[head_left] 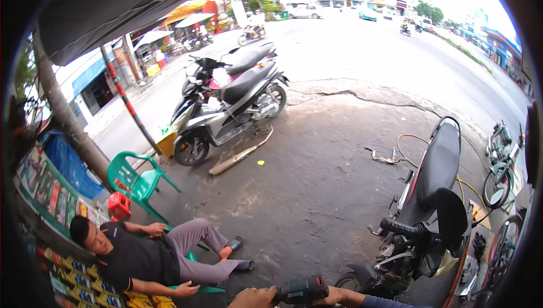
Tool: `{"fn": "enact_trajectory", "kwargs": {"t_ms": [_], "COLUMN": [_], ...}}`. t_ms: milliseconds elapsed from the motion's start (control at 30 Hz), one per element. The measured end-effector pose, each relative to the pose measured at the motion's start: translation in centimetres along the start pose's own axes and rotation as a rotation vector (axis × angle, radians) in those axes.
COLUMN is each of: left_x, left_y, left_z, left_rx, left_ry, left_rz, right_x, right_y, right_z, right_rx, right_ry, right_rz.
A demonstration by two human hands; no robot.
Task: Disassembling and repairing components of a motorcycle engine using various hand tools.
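Observation:
At the bottom edge I hold a dark green and black cordless drill lying sideways. My left hand is closed at its left end. My right hand is closed at its right end, with a dark blue sleeve behind it. The lower part of the drill and most of both hands' fingers are cut off by the frame's edge. Just right of my hands stands a dark motorbike with a black seat, handlebar grip and mirror.
To the left, a person in a black shirt sits with legs stretched out, near a green plastic chair. A silver-black scooter stands beyond, by a wooden piece. A yellowish hose lies behind the motorbike; more motorbikes stand right.

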State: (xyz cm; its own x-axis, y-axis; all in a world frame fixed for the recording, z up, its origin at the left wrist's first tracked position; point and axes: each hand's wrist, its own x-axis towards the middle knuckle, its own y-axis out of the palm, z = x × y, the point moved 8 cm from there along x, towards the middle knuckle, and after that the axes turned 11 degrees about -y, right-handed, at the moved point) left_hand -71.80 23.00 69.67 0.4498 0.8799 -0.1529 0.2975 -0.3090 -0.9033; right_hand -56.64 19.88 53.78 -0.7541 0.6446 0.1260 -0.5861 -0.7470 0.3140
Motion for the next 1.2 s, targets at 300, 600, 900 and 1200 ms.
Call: {"fn": "enact_trajectory", "kwargs": {"t_ms": [300, 600, 900, 1200], "left_x": [33.3, 61.8, 68.5, 61.0], "left_y": [-1.1, 22.8, 44.9, 47.7], "left_z": [-11.8, -20.5, -23.9, -25.9], "left_rx": [0.33, -0.16, 1.12, 0.583], "left_ry": [0.751, 0.129, 1.145, 2.283], "left_rz": [0.454, 1.509, 1.57, 1.647], "right_x": [-3.5, -12.6, -19.4, -19.5], "right_y": [-17.9, -29.1, -28.5, -29.2], "right_z": [6.8, 15.2, 17.4, 0.2], "right_rx": [-0.161, -0.338, -0.421, -0.44], "right_ry": [-0.253, -0.45, -0.494, -0.412], "right_rz": [-0.672, -1.422, -2.203, -2.569]}}
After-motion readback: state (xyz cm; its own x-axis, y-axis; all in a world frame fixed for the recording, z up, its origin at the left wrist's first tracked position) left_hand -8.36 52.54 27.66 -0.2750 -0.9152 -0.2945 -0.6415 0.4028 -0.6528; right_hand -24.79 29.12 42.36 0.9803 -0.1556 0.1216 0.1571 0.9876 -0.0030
